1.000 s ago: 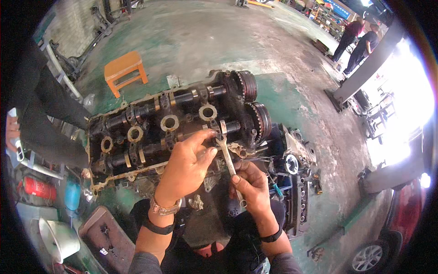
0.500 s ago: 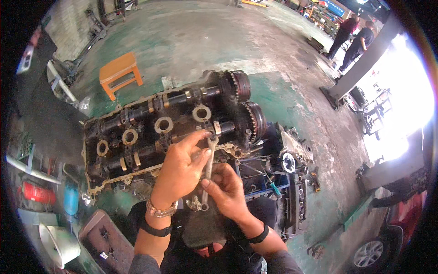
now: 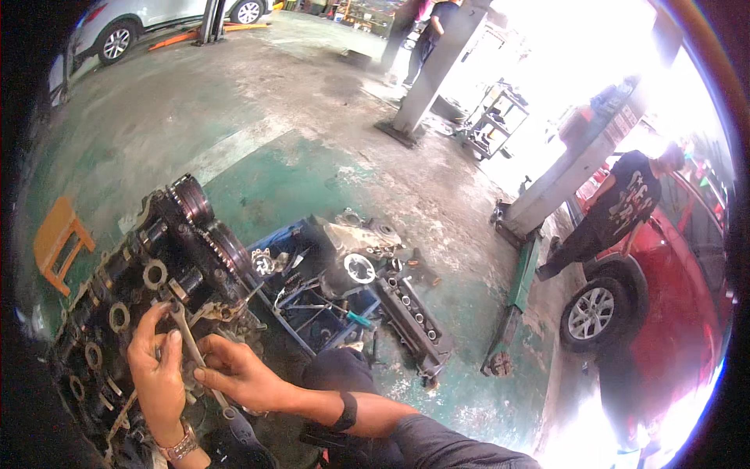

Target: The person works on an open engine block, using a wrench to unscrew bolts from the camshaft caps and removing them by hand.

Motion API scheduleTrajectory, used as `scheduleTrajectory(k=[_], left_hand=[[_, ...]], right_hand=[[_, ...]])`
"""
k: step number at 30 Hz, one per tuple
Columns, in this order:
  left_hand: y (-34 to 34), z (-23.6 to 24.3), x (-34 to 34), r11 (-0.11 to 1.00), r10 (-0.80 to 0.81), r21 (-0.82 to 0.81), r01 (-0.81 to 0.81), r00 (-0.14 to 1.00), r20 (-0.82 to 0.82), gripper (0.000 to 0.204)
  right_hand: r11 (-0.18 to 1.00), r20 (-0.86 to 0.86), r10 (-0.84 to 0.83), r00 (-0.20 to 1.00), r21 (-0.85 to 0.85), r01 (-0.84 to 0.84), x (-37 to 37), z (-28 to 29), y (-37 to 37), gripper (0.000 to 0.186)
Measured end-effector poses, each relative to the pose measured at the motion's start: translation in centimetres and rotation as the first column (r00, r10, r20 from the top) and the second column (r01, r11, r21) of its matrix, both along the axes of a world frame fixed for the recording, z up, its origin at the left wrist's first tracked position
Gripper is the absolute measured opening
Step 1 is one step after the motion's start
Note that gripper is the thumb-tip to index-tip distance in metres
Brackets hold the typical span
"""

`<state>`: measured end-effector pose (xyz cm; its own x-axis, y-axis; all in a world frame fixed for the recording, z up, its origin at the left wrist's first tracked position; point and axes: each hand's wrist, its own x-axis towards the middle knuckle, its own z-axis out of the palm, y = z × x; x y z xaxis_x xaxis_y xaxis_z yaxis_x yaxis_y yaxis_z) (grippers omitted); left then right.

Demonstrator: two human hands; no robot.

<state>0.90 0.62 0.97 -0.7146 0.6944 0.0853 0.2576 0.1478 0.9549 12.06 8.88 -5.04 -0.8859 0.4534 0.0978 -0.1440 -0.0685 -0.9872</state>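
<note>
A long metal wrench (image 3: 190, 338) slants over the near right part of an engine cylinder head (image 3: 101, 301). My left hand (image 3: 158, 383) is closed around its upper end, with index finger and thumb at the wrench's head. My right hand (image 3: 241, 375) pinches the shaft lower down, and the ring end shows below those fingers. Just past the wrench's upper end are the camshaft caps and round plug-hole rims. Two toothed camshaft sprockets (image 3: 223, 248) sit at the head's far right end. Fingers hide exactly what the wrench's upper end touches.
Right of the head, a blue crate (image 3: 301, 338) holds tools and metal parts. A valve cover (image 3: 414, 324) lies beside it on the floor. An orange stool (image 3: 62, 244) stands at left. Farther right are a lift post (image 3: 574, 168), a person (image 3: 617, 205) and a red car (image 3: 680, 289).
The view has swung to the right, so the engine head now appears lower left and the red car and a person come into sight. Both hands stay on the wrench.
</note>
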Motion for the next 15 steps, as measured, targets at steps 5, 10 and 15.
scheduleTrajectory(k=[5, 10, 15], left_hand=[[0.5, -0.3, -0.2, 0.998, 0.025, 0.053, -0.018, 0.989, -0.144, 0.034], [0.0, -1.4, 0.4, 0.983, -0.077, 0.151, 0.105, 0.981, -0.18, 0.032], [0.4, -1.3, -0.3, 0.987, -0.116, 0.084, 0.136, 0.97, -0.212, 0.041]], right_hand=[[0.999, 0.095, -0.014, 0.995, -0.035, 0.018, 1.2, 1.2, 1.8, 0.024], [0.991, 0.324, -0.131, 0.937, 0.025, 0.129, 3.0, 2.4, 2.1, 0.026], [0.915, 0.118, -0.315, 0.942, -0.226, 0.334, 2.4, 1.3, 2.8, 0.02]])
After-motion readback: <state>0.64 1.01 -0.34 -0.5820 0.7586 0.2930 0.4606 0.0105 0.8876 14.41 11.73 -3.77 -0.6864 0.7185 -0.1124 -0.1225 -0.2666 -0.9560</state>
